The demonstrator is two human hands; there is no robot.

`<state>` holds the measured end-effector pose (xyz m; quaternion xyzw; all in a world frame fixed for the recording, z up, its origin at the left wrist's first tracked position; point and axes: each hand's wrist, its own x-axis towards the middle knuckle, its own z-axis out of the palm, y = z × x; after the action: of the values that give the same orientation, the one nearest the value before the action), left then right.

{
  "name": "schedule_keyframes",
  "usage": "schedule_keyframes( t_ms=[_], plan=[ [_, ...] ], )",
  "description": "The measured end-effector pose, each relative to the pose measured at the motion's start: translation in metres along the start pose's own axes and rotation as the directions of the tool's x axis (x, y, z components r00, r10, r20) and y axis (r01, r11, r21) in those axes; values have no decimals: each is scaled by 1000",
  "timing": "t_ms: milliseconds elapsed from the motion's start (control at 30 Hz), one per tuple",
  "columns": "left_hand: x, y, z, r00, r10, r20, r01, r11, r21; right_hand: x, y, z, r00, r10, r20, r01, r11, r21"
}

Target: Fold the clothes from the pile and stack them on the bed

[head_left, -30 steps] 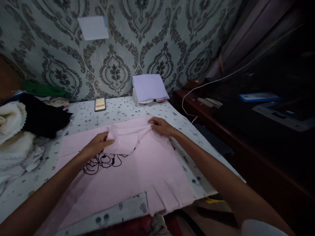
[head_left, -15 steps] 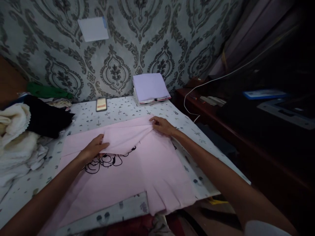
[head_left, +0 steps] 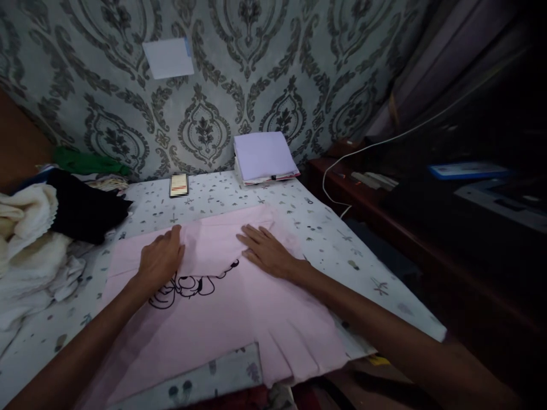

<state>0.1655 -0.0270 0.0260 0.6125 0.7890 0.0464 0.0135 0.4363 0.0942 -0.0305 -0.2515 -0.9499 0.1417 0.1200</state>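
A pink garment [head_left: 239,319] with a black line drawing printed on it lies spread over a table, its far part folded over in a flap that covers some of the print. My right hand [head_left: 268,250] rests palm down on the flap's right side, fingers spread. On the flap's left side lies my left hand [head_left: 160,256], palm down with its fingers close together and slightly bent, pressing the cloth. Neither hand pinches the fabric. The garment's near edge hangs toward me beside a folded piece of the patterned table cover [head_left: 205,373].
Heaped clothes, cream [head_left: 32,228], black [head_left: 85,205] and green [head_left: 89,161], sit at the left. A phone [head_left: 178,185] and a stack of papers [head_left: 267,156] stand by the wall. A white cable [head_left: 376,143] runs over the dark red furniture [head_left: 410,250] at right.
My right hand has released the garment's far right corner and moved left and nearer, flattening onto the flap. My left hand has turned palm down onto the cloth. The view has shifted slightly.
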Motion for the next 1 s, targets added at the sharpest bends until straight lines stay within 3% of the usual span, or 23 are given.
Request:
schedule_keyframes(
  t_ms=[100,200,367,567,700,800,867,933,1000],
  plan=[
    [3,9,17,959,252,-128,-257,966,-25,-2,0,1,998,14,54,-12,999,-45],
    [13,12,43,899,430,-87,-438,892,-110,-2,0,0,998,14,67,-9,997,-73],
    [22,-5,66,931,362,38,-360,932,-41,-3,6,1,997,66,44,-62,994,-94],
    [18,-24,57,958,284,44,-285,959,7,-13,31,-14,974,226,34,-224,973,-57],
    [4,-29,51,965,263,-3,-263,965,-15,-47,29,-41,943,308,-124,-310,951,0],
    [-24,-32,47,939,322,-118,-331,941,-72,-93,8,-52,846,466,-260,-458,884,95],
    [-49,-36,42,910,394,-131,-409,905,-116,-129,-16,-49,761,573,-304,-545,819,179],
    [-76,-41,38,876,478,-63,-482,863,-148,-165,-47,-35,687,639,-345,-581,769,267],
    [-99,-47,33,833,552,36,-540,826,-164,-196,-81,-13,561,726,-397,-625,686,372]
  ],
)
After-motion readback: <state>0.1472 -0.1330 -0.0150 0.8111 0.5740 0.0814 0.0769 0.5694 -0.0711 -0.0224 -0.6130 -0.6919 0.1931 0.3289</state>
